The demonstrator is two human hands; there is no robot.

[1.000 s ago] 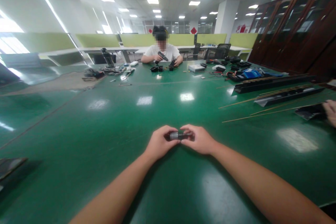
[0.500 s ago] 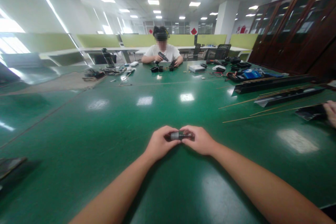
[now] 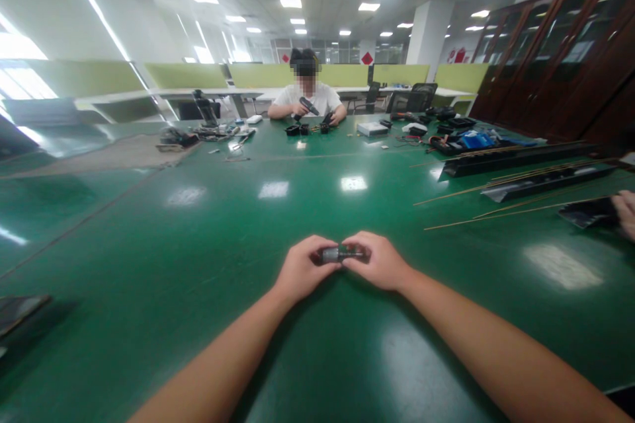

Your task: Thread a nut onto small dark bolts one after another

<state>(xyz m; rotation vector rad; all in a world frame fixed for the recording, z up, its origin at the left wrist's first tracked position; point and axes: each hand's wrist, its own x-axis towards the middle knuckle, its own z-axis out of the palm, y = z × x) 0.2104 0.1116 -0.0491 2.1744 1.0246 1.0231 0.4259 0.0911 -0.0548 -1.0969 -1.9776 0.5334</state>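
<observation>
Between my two hands lies a small dark cylinder point(image 3: 330, 255) with a grey section at its left part; its exact kind is too small to make out. My left hand point(image 3: 303, 267) curls its fingers and thumb around the cylinder's left end. Around the right end, where a thin dark part shows, my right hand point(image 3: 378, 260) is closed with thumb and fingers. The fingertips of both hands nearly meet over it, just above the green tabletop point(image 3: 223, 244). My fingers hide both ends.
Across the table a person point(image 3: 321, 99) holds a power drill point(image 3: 308, 106). Thin rods point(image 3: 476, 217) and black channels point(image 3: 550, 183) lie at the right, near another person's hand point(image 3: 625, 211). Tools and parts point(image 3: 476, 139) crowd the far right. A dark flat object point(image 3: 22, 314) sits left.
My right hand has risen slightly, and its fingers have shifted a little on the cylinder. My left hand stays almost where it was.
</observation>
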